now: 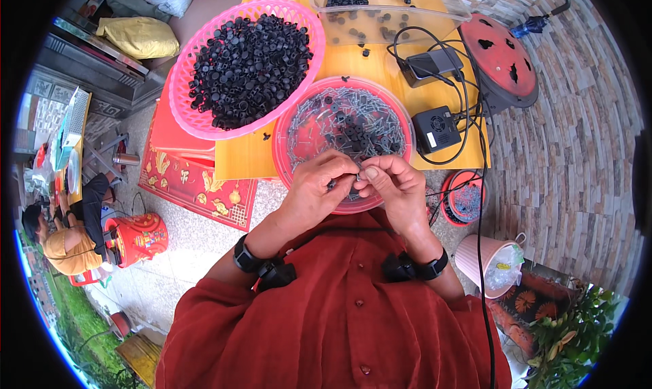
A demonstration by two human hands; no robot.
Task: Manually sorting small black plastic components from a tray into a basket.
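Semi-open workspace, apparently a home's porch: stone-patterned wall [567, 151] right of the hands [395, 187], leafy plant [567, 338] behind them at right, grass [83, 319] far to their left.

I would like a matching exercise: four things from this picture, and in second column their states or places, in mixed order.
1. Pink openwork basket
2. Large red basin
3. Umbrella
4. Pink bin

A. Has a curved black handle
B. Holds clear plastic
C. Heaped with black caps
D. Beneath the left hand and right hand

Pairs: 1-C; 2-D; 3-A; 4-B
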